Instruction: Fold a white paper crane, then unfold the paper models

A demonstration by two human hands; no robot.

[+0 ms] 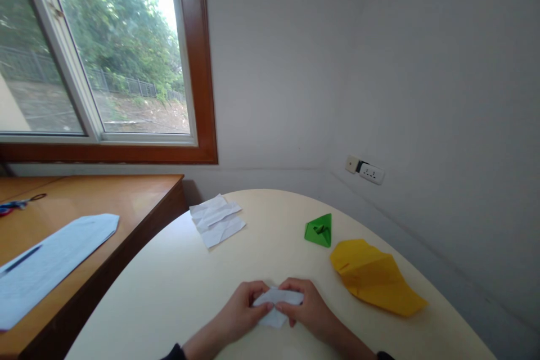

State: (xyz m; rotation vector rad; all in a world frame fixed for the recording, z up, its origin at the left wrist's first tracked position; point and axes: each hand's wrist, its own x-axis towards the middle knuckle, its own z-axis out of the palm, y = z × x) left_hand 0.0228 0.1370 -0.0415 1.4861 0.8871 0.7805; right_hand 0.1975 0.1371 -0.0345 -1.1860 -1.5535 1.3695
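Both hands meet at the near edge of the round cream tabletop (177, 281), working one small piece of white paper (276, 306). The left hand (240, 312) has its thumb and fingertips pinched shut on the paper's left end, and the right hand (306, 309) is closed on the right end in the same way, thumb on top, fingers curled under. The paper is folded and partly hidden between the two grips, so its exact shape cannot be told; its lower corner pokes out below the thumbs and lies on, or just above, the surface.

Toward the far edge of the tabletop, left of centre, lies a creased white sheet (217, 220), flattened out with fold lines showing. Toward the right edge sits a small green folded paper figure (319, 230) (a pointed, pyramid-like form), and just beside it, nearer the right rim, a larger yellow folded paper (373, 275) lies flat. Neither touches the hands.

No box, tray or other container stands on the tabletop; the papers rest directly on it.

To the left is a separate wooden desk (126, 202) carrying a long pale-blue sheet (50, 261) with a dark pen (21, 259) on it.
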